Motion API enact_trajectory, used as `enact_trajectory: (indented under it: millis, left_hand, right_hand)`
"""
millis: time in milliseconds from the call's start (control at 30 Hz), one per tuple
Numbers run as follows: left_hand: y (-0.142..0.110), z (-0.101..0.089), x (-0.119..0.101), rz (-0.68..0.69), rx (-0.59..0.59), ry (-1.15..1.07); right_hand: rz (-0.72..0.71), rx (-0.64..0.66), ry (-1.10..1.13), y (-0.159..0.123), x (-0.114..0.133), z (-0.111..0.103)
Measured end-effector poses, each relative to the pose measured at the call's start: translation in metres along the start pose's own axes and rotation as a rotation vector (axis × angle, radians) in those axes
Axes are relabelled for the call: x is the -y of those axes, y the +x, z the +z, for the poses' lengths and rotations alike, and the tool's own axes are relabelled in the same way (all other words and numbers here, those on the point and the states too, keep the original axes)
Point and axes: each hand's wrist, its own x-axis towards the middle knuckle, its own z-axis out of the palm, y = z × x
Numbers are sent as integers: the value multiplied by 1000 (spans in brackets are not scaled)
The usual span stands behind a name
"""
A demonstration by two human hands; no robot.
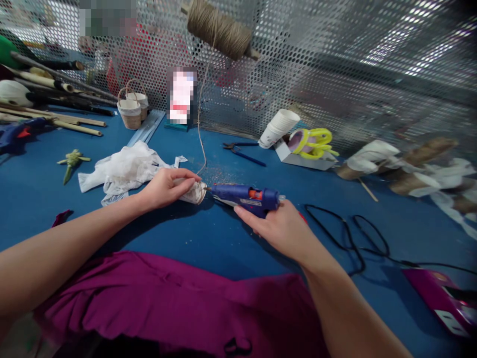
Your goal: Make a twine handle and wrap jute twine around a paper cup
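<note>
While the right hand [285, 226] is closed round a blue glue gun [238, 193], the left hand [164, 189] has fingers and thumb clamped on a small whitish cup [196, 193] lying on its side. Cup's long axis runs roughly left to right, near end-on to the nozzle [209, 189]; left hand nearer, being on it; contact at the tip, cannot tell. Rough, fibrous twine [200, 124] drops from a fat cylindrical spool [219, 30] to beside the left fingers. Beyond: crumpled, sheer white fabric [128, 169], slim blue-handled pliers [248, 153], smooth blue table [208, 233]
</note>
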Motion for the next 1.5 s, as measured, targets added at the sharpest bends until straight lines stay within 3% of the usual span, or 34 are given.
enact_trajectory:
  millis: [633, 967, 1500]
  left_hand:
    - [2, 1, 1, -58, -27, -26]
    - [0, 2, 0, 21, -33, 3]
    - [-1, 2, -1, 27, -50, 19]
  right_hand:
    - [-21, 30, -10, -2, 8, -2]
    - [30, 51, 8, -1, 4, -3]
    - [-24, -15, -68, 2, 3, 0]
